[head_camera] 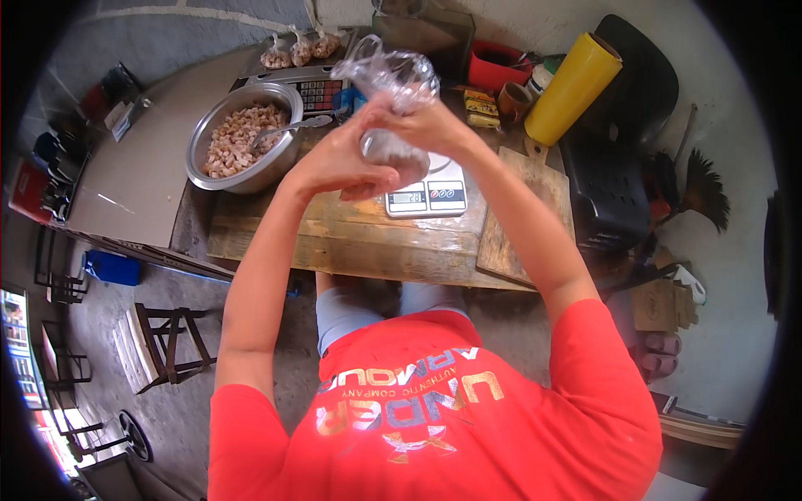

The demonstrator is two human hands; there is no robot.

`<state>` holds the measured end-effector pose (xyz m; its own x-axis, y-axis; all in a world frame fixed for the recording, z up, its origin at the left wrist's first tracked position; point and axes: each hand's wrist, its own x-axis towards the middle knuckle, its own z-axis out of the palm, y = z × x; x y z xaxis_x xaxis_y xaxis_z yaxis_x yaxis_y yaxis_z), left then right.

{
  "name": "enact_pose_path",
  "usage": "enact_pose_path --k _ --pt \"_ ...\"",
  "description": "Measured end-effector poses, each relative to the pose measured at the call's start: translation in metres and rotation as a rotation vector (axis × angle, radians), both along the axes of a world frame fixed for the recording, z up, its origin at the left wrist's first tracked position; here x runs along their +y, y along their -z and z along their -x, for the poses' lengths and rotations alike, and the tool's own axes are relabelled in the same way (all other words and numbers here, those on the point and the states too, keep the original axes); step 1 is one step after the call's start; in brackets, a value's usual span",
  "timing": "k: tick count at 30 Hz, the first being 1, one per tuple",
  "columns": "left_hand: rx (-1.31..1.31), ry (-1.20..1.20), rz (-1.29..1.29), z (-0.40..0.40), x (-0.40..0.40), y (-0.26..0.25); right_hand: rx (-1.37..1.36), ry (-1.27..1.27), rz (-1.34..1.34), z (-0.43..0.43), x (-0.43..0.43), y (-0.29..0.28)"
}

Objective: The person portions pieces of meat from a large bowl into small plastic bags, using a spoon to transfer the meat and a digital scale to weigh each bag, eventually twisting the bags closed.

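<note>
My left hand (344, 156) curls round the lower, filled part of a clear plastic bag (391, 153) held above the table. My right hand (426, 122) grips the bag's neck, and the loose top flares out beyond the fingers. What the bag holds is blurred and partly covered by my hands. Below it, a white digital kitchen scale (446, 199) lies on the wooden table with its display lit. Left of my hands stands a metal bowl (199, 169) of diced pale meat (235, 147), a metal serving spoon (301, 124) resting in it.
Several tied bags (301, 50) of pieces stand behind a larger scale with a keypad (315, 94). To the right are a wooden cutting board (514, 250), a yellow roll (573, 91), a mug (514, 100), a red container (492, 72) and a yellow packet (481, 109). A wooden stool (160, 344) stands on the floor.
</note>
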<state>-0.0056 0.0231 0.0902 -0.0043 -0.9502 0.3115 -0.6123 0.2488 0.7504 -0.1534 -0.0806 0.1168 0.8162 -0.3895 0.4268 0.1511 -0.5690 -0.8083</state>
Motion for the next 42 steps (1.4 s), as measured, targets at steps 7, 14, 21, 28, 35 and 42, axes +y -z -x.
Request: enact_pose_path --k 7,14,21,28,35,42 --pt "0.53 0.03 -0.509 0.022 0.025 0.0 0.012 0.021 0.318 -0.008 0.039 -0.008" --pt "0.62 0.096 -0.263 0.043 0.034 0.007 -0.076 0.076 0.354 -0.005 0.046 -0.017" --pt "0.607 0.081 -0.533 0.031 0.034 0.008 -0.483 0.778 0.967 0.037 0.076 -0.1" --pt "0.346 0.329 0.027 0.024 0.022 0.038 0.672 0.129 0.87 0.035 0.087 -0.024" --pt "0.433 0.387 -0.633 0.023 0.053 0.006 0.749 -0.162 0.795 0.051 0.058 -0.024" --pt "0.397 0.412 -0.703 0.013 0.067 -0.004 0.789 -0.389 0.539 0.059 0.035 -0.051"
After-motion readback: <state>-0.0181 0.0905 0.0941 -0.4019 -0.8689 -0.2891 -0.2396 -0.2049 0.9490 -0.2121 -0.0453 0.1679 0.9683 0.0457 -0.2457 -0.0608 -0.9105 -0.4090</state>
